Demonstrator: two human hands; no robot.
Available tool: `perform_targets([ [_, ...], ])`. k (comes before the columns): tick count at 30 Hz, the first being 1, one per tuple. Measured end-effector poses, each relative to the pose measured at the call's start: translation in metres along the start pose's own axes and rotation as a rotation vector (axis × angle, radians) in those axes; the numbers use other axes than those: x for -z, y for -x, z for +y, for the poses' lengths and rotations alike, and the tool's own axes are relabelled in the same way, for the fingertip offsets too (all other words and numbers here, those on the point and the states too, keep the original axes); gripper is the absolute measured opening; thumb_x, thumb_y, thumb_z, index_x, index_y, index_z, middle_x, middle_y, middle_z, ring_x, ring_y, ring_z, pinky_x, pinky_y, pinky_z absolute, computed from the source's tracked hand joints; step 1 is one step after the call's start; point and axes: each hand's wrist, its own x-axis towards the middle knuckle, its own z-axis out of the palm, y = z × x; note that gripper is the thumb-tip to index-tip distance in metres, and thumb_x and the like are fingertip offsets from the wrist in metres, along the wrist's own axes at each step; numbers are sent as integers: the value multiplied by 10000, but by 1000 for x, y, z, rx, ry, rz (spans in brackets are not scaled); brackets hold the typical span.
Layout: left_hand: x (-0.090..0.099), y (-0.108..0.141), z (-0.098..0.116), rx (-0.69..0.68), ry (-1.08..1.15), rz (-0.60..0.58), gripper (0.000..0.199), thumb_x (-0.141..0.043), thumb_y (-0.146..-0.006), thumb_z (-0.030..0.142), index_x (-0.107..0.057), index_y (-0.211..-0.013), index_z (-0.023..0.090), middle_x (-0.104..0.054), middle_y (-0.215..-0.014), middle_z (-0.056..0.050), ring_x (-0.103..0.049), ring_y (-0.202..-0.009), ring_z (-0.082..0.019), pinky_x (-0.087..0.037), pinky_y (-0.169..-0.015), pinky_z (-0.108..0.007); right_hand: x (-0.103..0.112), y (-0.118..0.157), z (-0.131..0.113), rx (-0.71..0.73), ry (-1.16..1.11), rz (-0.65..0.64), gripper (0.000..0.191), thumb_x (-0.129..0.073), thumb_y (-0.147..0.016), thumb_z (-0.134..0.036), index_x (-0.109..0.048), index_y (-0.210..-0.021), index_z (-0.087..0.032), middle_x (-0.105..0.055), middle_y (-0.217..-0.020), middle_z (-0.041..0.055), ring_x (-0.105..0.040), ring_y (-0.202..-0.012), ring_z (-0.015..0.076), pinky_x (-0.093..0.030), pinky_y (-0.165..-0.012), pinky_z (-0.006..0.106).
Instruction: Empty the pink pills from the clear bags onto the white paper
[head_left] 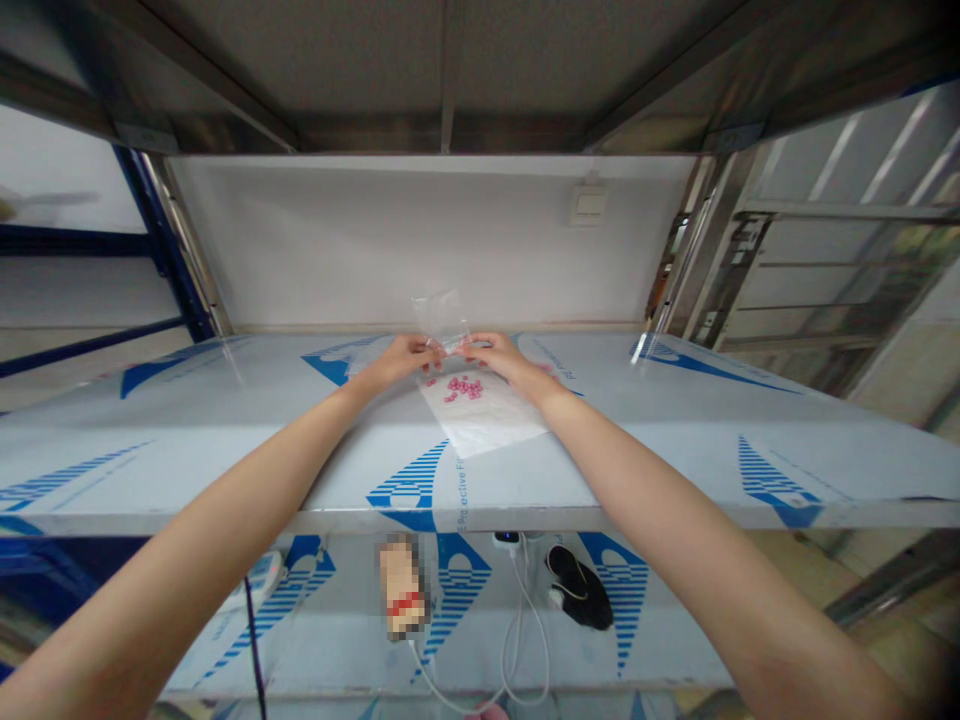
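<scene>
A clear plastic bag (442, 318) stands up between my two hands at the back of the shelf, its upper part spread above the fingers. My left hand (411, 356) pinches its lower left edge. On the other side my right hand (495, 352) grips the lower right edge, fingers pressed together. Just below the hands, a cluster of small pink beads (465, 388) lies on a white sheet (495, 430), with a few loose ones near my left fingertips. Whether the bag holds anything is too small to tell.
The metal shelf (225, 440) carries blue-printed protective film. A low metal shelf (450, 75) hangs overhead, with a wall behind. On the shelf below lie a blurred phone-like object (403, 585), white cables (547, 650) and a black item (581, 590).
</scene>
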Motion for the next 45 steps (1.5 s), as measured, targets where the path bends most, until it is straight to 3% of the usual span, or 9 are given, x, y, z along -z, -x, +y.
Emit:
perform_targets([
  [15, 0, -1, 2, -31, 2, -50, 92, -652, -784, 220, -680, -761, 135, -646, -677, -14, -546, -597, -110, -407, -587, -220, 0, 2, -4, 55, 33, -36, 79, -715, -734, -234, -644, -753, -207, -685, -878, 39, -618, -875, 192, -470, -827, 318],
  [21, 0, 0, -1, -29, -3, -61, 184, -629, -843, 297, -694, -843, 125, -674, -674, -41, -541, -557, -115, -396, -557, -225, 1, 0, 1, 56, 37, -14, 72, -714, -762, -253, -653, -750, -217, -674, -827, 14, -604, -821, 174, -464, -804, 296],
  [26, 8, -4, -4, -11, 0, -12, 191, -653, -814, 291, -689, -784, 106, -632, -582, -24, -443, -456, -87, -356, -486, -212, 0, 1, -3, 43, 9, -64, 101, -640, -853, -249, -696, -781, -207, -706, -896, 52, -606, -817, 174, -462, -814, 303],
  [31, 10, -4, -3, -21, -11, -33, 244, -671, -809, 357, -671, -735, 124, -628, -569, -19, -429, -443, -81, -346, -471, -199, 2, 0, -6, 49, 10, -34, 114, -632, -849, -192, -703, -763, -211, -722, -920, 53, -623, -866, 183, -464, -826, 305],
  [36, 7, -4, -9, -12, 20, -59, 258, -629, -844, 355, -701, -935, 125, -664, -624, -24, -487, -476, -100, -374, -501, -204, 2, 0, -3, 46, 38, -48, 123, -635, -858, -212, -704, -758, -232, -722, -933, 40, -633, -892, 192, -479, -836, 319],
  [40, 9, -6, -11, -38, 16, -54, 295, -586, -858, 335, -698, -1024, 118, -655, -617, -20, -426, -436, -91, -343, -485, -212, 2, -4, 0, 44, 85, -54, 113, -635, -878, -256, -715, -801, -234, -722, -976, 50, -633, -904, 201, -486, -843, 326],
  [45, 12, -10, -16, -3, 18, 8, 333, -514, -876, 299, -657, -1110, 111, -623, -594, -7, -440, -425, -101, -357, -498, -221, 4, -10, 10, 123, 184, -33, 155, -624, -897, -282, -718, -988, -199, -689, -1078, 70, -632, -938, 190, -471, -906, 326],
])
